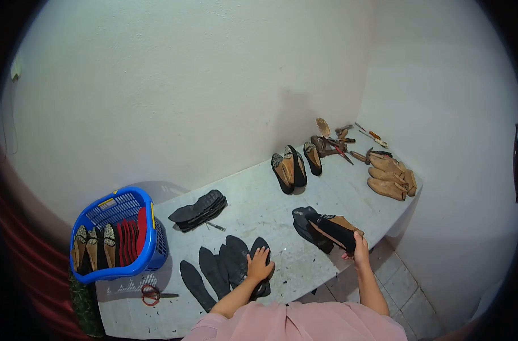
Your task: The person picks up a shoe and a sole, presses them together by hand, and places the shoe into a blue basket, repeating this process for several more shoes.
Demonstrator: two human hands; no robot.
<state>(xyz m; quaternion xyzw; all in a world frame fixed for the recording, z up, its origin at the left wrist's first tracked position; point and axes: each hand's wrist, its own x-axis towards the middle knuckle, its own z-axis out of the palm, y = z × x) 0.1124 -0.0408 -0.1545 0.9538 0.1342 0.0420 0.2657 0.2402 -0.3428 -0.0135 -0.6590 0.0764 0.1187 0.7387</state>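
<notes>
My left hand (260, 265) lies with fingers spread on the rightmost of several pointed black soles (209, 265) fanned out on the table. Near the table's front edge, my right hand (360, 250) grips a black shoe (337, 230) by its heel end; a tan wooden last fills its opening. The shoe tilts with its toe pointing away to the left. Partly beneath it rest more black soles (309, 230). The fingers under the heel are partly hidden.
A blue basket (151, 238) at left holds patterned shoes and red pieces. Orange-handled scissors (152, 295) lie before it. Behind are stacked black soles (198, 211), lasted shoes (292, 169), hand tools (343, 149) and wooden lasts (388, 177). Walls border the white table (253, 196).
</notes>
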